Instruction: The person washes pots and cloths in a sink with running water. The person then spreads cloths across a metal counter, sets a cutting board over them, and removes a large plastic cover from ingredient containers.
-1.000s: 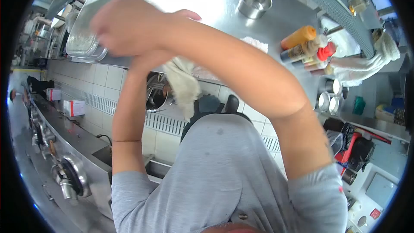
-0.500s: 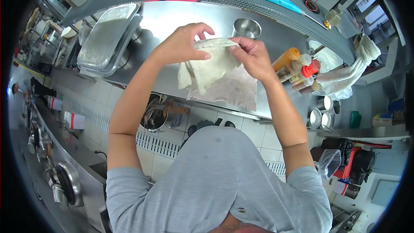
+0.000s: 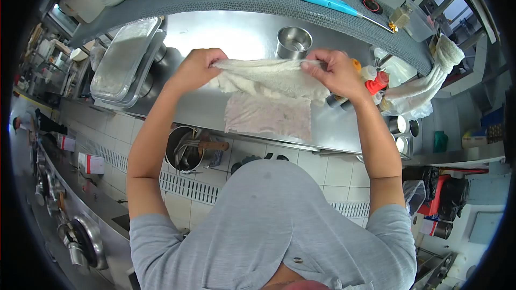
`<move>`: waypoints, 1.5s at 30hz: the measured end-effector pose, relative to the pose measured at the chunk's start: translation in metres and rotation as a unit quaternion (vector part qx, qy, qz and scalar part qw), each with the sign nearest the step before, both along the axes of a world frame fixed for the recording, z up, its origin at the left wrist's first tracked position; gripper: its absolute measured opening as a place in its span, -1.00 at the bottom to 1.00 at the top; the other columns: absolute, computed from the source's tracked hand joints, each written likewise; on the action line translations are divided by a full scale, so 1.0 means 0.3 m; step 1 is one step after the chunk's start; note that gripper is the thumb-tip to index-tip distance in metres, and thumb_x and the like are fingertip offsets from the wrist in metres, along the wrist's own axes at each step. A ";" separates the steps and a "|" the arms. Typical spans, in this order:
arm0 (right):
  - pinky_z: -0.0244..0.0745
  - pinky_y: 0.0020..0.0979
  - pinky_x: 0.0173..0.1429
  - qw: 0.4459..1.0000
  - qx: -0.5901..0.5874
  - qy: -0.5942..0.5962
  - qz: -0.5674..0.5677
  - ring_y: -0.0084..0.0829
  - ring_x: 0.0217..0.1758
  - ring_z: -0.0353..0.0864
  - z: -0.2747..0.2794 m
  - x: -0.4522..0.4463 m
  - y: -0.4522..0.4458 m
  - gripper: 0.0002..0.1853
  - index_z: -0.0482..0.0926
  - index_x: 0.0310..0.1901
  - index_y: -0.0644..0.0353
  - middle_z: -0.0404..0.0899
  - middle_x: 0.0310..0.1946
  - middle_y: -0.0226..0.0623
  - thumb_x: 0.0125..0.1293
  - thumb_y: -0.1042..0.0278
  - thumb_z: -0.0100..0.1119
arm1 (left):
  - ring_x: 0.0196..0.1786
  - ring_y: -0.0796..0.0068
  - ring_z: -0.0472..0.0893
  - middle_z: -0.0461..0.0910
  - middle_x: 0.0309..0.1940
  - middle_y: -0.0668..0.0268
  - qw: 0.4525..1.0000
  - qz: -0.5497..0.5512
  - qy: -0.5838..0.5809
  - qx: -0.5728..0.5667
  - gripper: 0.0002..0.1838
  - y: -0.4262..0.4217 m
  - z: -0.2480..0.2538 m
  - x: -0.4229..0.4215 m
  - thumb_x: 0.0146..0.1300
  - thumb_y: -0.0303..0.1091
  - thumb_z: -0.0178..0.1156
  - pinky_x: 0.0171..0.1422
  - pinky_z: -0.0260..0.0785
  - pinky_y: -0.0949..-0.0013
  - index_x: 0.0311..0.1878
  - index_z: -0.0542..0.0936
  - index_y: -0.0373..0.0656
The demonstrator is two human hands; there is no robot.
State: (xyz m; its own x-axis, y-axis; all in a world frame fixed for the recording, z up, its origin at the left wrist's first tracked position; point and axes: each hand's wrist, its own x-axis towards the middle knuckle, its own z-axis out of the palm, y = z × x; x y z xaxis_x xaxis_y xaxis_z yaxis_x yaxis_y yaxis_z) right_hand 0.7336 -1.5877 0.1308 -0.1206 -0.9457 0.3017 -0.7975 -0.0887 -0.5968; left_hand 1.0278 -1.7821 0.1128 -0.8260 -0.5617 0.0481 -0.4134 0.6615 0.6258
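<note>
White cloth [image 3: 263,79] hangs between left hand [image 3: 200,70] and right hand [image 3: 337,74], both pinching its top edge. Probably light, limp, not slippery, not fragile. Best hold: edge, near corners. Second cloth [image 3: 267,116] lies flat, body-side of the grips.

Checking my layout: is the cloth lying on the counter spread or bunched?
Spread: the pinkish cloth lies nearly flat, its near corners showing.

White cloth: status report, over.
Left hand and right hand gripping white cloth, spread between them. Pinkish cloth lying on counter, nearer the body. Steel pot just beyond.
</note>
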 end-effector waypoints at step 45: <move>0.57 -0.16 -0.10 0.967 0.062 -0.022 -0.248 -0.08 -0.19 0.68 -0.888 -0.150 -0.001 -0.85 0.64 -0.22 0.19 0.66 -0.27 -0.09 0.25 0.33 0.21 | 0.07 -0.01 0.57 0.55 0.04 0.11 0.993 0.041 0.005 -0.108 -0.59 -0.056 -0.866 -0.287 0.27 -0.25 0.27 0.10 0.48 0.02 0.16 0.54 -0.12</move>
State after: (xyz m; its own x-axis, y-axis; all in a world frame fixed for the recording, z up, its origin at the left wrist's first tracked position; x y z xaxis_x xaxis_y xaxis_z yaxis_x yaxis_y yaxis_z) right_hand 0.6887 -1.5880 -0.1358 -0.5777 -0.7975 0.1740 -0.6979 0.3721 -0.6119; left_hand 0.9418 -1.7989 -0.1471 -0.7770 -0.6024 0.1827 -0.4652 0.7451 0.4779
